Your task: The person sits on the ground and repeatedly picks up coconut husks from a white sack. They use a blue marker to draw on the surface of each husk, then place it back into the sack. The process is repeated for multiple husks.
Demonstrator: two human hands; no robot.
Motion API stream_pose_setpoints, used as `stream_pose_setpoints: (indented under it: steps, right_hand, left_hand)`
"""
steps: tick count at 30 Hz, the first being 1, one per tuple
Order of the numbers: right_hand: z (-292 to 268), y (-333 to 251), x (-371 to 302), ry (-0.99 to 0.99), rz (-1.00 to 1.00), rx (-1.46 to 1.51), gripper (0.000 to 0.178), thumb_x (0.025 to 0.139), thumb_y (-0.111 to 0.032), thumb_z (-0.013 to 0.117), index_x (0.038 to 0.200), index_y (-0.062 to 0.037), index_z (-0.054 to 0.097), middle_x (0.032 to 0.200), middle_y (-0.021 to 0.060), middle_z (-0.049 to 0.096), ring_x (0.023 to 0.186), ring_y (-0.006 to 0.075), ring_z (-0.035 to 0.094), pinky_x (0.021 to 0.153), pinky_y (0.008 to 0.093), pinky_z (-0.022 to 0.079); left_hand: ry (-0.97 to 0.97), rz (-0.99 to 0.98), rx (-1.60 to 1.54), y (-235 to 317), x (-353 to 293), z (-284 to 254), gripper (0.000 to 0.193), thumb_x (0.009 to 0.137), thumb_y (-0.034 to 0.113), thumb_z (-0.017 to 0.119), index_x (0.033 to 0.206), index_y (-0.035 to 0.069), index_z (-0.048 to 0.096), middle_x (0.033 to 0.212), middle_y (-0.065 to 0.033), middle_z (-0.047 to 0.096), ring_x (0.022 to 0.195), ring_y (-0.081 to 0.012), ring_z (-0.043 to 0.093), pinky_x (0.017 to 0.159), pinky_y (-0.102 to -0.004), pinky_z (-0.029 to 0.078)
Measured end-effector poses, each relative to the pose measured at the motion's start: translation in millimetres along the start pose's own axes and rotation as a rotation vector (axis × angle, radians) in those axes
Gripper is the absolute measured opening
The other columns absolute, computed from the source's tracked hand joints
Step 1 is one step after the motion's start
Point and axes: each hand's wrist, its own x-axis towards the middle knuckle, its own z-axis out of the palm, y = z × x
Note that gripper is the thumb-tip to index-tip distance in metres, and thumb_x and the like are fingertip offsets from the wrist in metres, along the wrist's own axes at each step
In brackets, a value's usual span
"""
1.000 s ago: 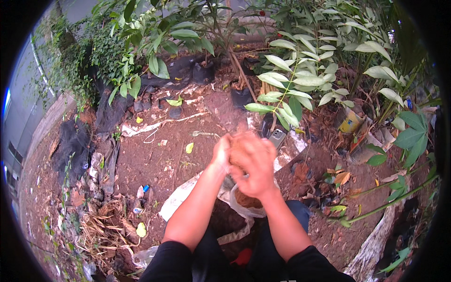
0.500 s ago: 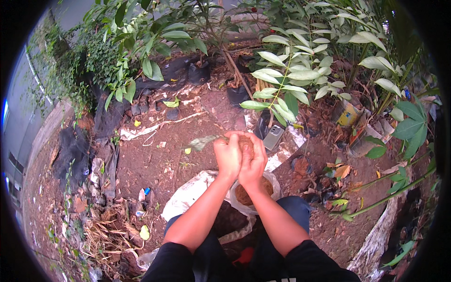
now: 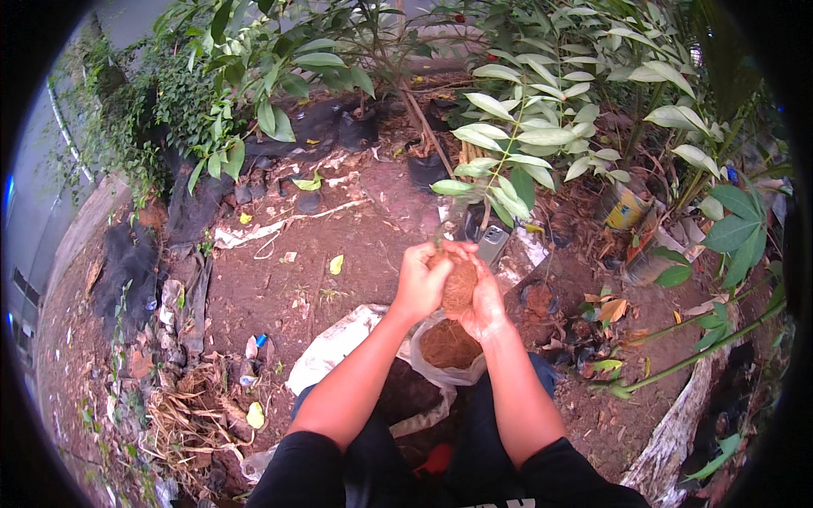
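Both of my hands are closed around a ball of brown fibre (image 3: 459,289) in front of my knees. My left hand (image 3: 421,281) wraps its left and upper side, with the thumb pressing on top. My right hand (image 3: 485,306) cups the right side, palm turned inward. A thin blurred green sprig (image 3: 439,237) pokes out past the fingers at the far side; its lower end is hidden. Just below the hands stands a clear plastic bag (image 3: 416,354) holding loose brown fibre (image 3: 449,344).
A white sack (image 3: 334,345) with dark soil (image 3: 411,394) lies open before my legs. A phone (image 3: 492,243) rests beyond my right hand, near black plant bags (image 3: 426,169). Leafy branches (image 3: 525,135) overhang the far side. Dry stalks (image 3: 190,415) lie at left.
The ball has come nearer and turned, so more of its face shows. The sprig, which pointed left, now points away from me. My right hand has loosened from its tight clasp over the left.
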Motion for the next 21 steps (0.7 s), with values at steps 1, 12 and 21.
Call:
stream_pose_setpoints:
  steps: [1,12,21]
  right_hand:
    - [6.8,-3.1,-3.8,0.057,0.017,-0.066,0.039,0.11,-0.039,0.043,0.139,-0.0144,0.053,0.133,0.0072,0.061,0.114,0.0203,0.066,0.088,0.039,0.057]
    - [1.8,49.7,6.9,0.129,-0.702,-0.865,0.058,0.089,0.01,0.054,0.146,0.0011,0.048,0.134,0.0314,0.061,0.129,0.0465,0.058,0.109,0.0497,0.046]
    - [-11.1,55.1,25.5,0.312,-0.292,0.104,0.026,0.098,0.008,0.054,0.123,0.0045,0.059,0.115,0.012,0.068,0.099,0.0171,0.068,0.087,0.0316,0.057]
  left_hand:
    - [0.04,-0.012,0.058,-2.8,0.6,-6.2,0.02,0.089,0.0,0.054,0.095,-0.005,0.072,0.102,-0.0147,0.077,0.099,-0.0195,0.072,0.094,-0.0341,0.054]
    - [0.401,-0.025,0.51,5.8,-0.5,0.6,0.014,0.085,0.007,0.061,0.086,-0.003,0.071,0.082,-0.0128,0.072,0.076,-0.0205,0.068,0.074,-0.0346,0.053]
    - [0.225,0.278,0.778,-4.0,-8.2,15.5,0.018,0.076,0.009,0.066,0.086,-0.004,0.07,0.087,-0.021,0.071,0.085,-0.0392,0.068,0.075,-0.0446,0.056]
